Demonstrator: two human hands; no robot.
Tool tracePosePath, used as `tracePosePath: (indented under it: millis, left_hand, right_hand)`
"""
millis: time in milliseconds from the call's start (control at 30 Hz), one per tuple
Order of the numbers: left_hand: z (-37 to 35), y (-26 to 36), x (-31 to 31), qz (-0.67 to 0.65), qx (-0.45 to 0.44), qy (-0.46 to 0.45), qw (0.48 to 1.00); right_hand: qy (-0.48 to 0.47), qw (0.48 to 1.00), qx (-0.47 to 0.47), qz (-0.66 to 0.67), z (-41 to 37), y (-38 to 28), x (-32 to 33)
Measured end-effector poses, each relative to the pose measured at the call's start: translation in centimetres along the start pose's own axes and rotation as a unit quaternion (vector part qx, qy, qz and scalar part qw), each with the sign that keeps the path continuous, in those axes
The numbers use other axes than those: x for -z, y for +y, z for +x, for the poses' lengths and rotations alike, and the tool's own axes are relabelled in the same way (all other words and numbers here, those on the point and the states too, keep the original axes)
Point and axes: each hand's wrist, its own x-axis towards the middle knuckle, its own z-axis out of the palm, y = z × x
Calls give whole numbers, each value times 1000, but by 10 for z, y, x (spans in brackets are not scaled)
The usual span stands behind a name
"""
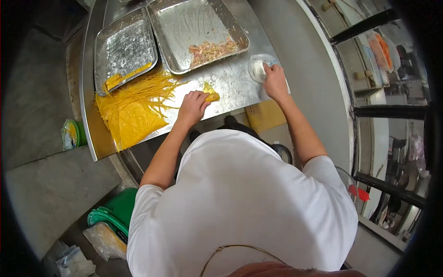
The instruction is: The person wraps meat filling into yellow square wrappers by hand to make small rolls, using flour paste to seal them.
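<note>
My left hand (193, 109) is closed around a small yellow roll (212, 97) at the front edge of the metal table (233, 90). A scrap of yellow wrapper (207, 87) lies just beyond the roll. My right hand (276, 82) reaches to a small clear bowl (253, 70) with white contents, its fingers pinched together at the bowl; what they hold, if anything, is hidden. Left of my left hand lie yellow wrapper sheets (131, 123) and a spread of thin yellow strips (143, 90). Chopped filling (212, 51) sits in the near right part of a large metal tray (177, 69).
A second metal tray (96, 64) on the left holds yellow rolls (131, 74) along its near edge. A window frame (353, 99) runs along the right. A green container (117, 207) stands low at the left, and a cardboard box (265, 115) is under the table.
</note>
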Motion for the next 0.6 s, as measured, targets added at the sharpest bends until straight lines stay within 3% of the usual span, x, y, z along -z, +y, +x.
tracePosePath:
  millis: [100,167,200,300,367,400,433,467,600]
  left_hand:
    - [-3,15,-2,-19,26,-3,999]
    - [-6,27,-6,-25,36,28,999]
    - [-6,31,-6,-24,38,37,998]
    - [-5,35,-5,-20,49,46,998]
    - [-4,37,-5,-14,57,47,997]
    - [-4,38,-4,-10,58,44,997]
    - [-5,38,-5,-7,63,43,997]
    - [-4,38,-5,-8,59,45,997]
    - [-5,36,-5,-6,54,46,997]
  right_hand:
    - [-51,996,-12,-74,12,21,-18]
    - [-98,977,42,-187,11,25,-28]
    - [-98,977,44,-182,11,27,-30]
    - [-104,987,20,-118,15,46,-35]
    - [-72,984,-22,162,22,79,-54]
    - [-76,983,-18,165,25,78,-50]
    - [-125,910,-150,366,28,74,-37]
    - [-167,777,-274,542,29,68,-23]
    - [-209,711,-284,609,31,33,10]
